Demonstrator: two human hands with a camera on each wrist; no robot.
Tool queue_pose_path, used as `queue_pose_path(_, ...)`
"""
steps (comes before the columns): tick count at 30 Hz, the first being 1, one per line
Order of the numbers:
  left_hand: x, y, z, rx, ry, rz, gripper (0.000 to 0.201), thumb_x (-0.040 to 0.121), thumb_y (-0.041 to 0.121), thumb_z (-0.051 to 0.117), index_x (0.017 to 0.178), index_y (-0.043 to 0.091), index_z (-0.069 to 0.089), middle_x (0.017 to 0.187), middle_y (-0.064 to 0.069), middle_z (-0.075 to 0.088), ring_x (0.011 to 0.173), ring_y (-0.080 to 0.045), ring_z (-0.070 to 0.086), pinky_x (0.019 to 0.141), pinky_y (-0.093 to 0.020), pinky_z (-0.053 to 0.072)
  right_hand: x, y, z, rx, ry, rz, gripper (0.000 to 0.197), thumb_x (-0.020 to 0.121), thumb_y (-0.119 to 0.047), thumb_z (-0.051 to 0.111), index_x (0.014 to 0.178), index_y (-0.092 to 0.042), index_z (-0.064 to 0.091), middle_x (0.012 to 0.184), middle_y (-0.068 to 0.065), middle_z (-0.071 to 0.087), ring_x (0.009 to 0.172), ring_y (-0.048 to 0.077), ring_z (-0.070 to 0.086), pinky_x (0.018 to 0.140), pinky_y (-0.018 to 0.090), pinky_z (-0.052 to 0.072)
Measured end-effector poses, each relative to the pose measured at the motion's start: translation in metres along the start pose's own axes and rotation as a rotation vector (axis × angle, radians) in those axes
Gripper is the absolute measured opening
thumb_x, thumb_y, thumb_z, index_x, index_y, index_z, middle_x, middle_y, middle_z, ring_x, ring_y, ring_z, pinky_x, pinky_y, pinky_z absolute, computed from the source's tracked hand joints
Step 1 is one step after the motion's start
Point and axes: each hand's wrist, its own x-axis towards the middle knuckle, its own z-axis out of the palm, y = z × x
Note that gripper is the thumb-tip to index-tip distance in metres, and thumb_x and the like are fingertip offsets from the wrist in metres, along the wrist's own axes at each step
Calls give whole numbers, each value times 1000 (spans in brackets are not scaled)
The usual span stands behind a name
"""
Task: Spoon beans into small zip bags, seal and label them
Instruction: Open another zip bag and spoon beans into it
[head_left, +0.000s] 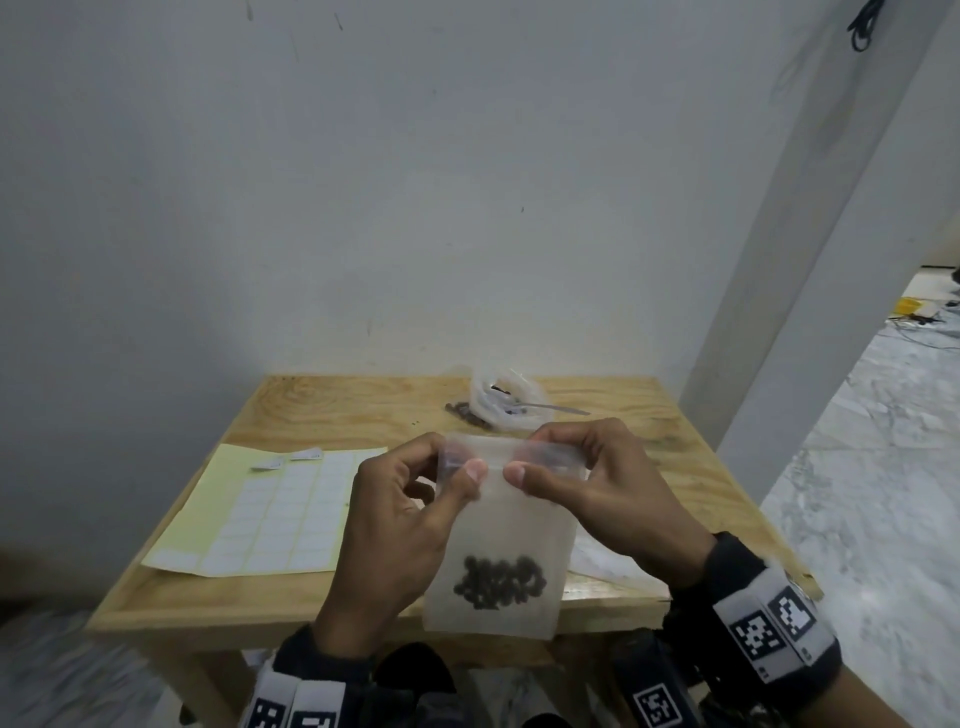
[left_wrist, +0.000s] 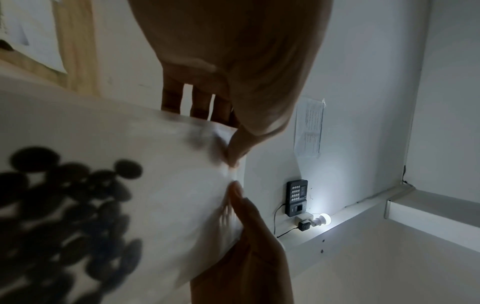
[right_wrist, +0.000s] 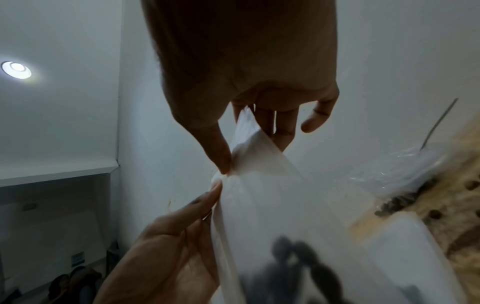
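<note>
L hand (head_left: 395, 525) & R hand (head_left: 597, 493) both pinch top strip of zip bag (head_left: 511, 525), thumbs nearly touching at mid-strip, fingers clamped behind. Bag hangs upright above worktop (head_left: 363, 410) front edge, beans (head_left: 498, 581) heaped at its bottom. Label sheet (head_left: 270, 514) lies left; bean sack w/ spoon (head_left: 550, 407) at back.

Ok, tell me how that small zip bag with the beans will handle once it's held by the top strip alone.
The zip bag is thin film, so likely floppy; it hangs from both hands' pinch. The beans pooled at its bottom probably weight it to swing. The smooth top strip may slip between the thumbs.
</note>
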Motion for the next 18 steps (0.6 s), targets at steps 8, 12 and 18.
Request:
queue_pose_path(8, 10, -7, -3, -162, 40, -82, 12, 87, 24, 70, 80, 14, 71, 74, -5, 71, 70, -18, 62, 70, -35, 52, 9, 5, -12, 182, 8, 143, 24, 82, -18, 79, 90, 4, 76, 87, 13, 77, 79, 16, 71, 69, 22, 54)
queue_pose_path(12, 14, -4, -1, -217, -8, -133, 17, 86, 29, 70, 84, 13, 73, 77, -6, 72, 73, -16, 63, 70, -27, 52, 14, 2, -17, 206, 34, 117, 19, 75, -20, 81, 83, -2, 77, 77, 12, 73, 69, 13, 65, 64, 19, 50)
queue_pose_path(18, 15, 1, 5, -238, -11, -161, 15, 79, 20, 77, 92, 12, 77, 82, -3, 77, 75, -16, 73, 63, -26, 56, 13, 4, -14, 176, 21, 119, 29, 75, -25, 83, 93, -3, 79, 91, 16, 78, 86, 24, 74, 78, 30, 59)
